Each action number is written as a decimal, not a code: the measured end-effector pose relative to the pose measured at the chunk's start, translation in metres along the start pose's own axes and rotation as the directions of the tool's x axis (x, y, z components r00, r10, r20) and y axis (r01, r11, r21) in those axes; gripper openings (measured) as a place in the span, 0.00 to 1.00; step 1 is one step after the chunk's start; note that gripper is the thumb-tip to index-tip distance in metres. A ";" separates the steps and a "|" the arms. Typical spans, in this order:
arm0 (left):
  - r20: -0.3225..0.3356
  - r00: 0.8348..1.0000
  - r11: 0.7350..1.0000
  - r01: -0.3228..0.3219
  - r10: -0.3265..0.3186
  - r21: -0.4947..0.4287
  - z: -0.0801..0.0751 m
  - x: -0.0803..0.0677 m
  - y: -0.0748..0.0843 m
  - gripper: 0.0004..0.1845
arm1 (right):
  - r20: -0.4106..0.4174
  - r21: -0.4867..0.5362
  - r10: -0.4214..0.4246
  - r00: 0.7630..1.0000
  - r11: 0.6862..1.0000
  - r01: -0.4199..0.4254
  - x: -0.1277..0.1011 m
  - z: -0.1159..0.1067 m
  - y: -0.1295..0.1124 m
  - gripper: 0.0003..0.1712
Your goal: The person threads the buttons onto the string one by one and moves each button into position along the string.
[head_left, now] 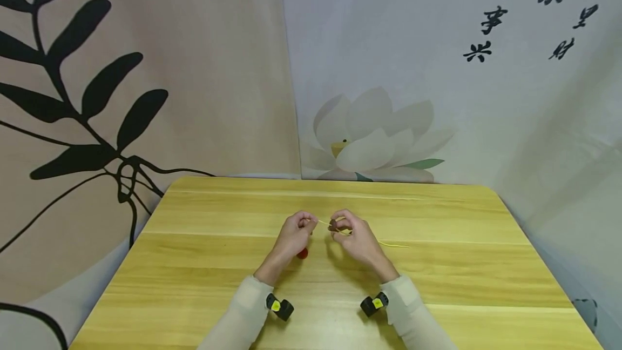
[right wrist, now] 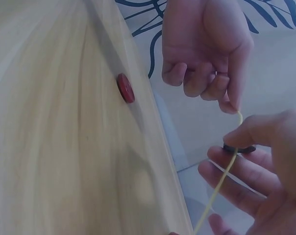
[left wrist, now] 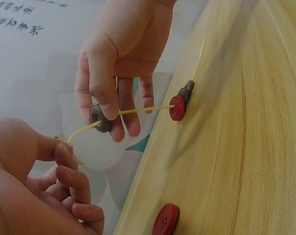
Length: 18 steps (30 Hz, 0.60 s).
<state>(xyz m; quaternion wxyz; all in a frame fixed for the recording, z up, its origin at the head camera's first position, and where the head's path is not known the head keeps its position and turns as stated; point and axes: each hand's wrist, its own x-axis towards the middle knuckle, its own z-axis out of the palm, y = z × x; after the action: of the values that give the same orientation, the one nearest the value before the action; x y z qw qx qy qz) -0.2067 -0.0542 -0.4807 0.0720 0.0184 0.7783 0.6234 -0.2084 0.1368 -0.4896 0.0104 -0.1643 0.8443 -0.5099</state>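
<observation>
A yellow string [left wrist: 145, 109] runs between the two hands. My left hand [head_left: 296, 233] pinches it near its end between thumb and forefinger. My right hand [head_left: 358, 239] holds a dark brown button [left wrist: 100, 118] by thumb and fingertips, and the string passes through it. Farther along the string, in the left wrist view, hang a red button [left wrist: 177, 108] and darker buttons [left wrist: 185, 93] close behind it. A loose red button [right wrist: 125, 88] lies on the table, near the left wrist in the head view.
The wooden table [head_left: 218, 296] stretches around both hands, its far edge meeting patterned wall cloths [head_left: 233, 69]. The string's tail [head_left: 396, 245] trails to the right past the right wrist. Small cameras [head_left: 280, 307] are strapped on both wrists.
</observation>
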 end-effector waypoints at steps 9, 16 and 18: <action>0.005 1.000 1.000 -0.005 0.005 -0.016 -0.002 0.000 0.001 0.13 | 0.001 -0.018 -0.012 1.000 1.000 0.012 0.001 -0.004 0.003 0.16; -0.004 1.000 1.000 -0.009 0.009 -0.019 -0.003 0.001 0.000 0.13 | -0.003 -0.012 0.003 1.000 1.000 -0.003 0.001 -0.006 0.005 0.16; -0.007 1.000 1.000 -0.010 0.010 -0.019 -0.003 0.001 -0.001 0.13 | -0.002 -0.019 0.015 1.000 1.000 -0.015 0.000 -0.007 0.006 0.16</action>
<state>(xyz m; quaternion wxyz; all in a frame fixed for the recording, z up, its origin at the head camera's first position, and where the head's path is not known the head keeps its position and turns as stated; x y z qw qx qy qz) -0.2078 -0.0572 -0.4809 0.0662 0.0193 0.7727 0.6310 -0.2117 0.1452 -0.4919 0.0119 -0.1577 0.8503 -0.5019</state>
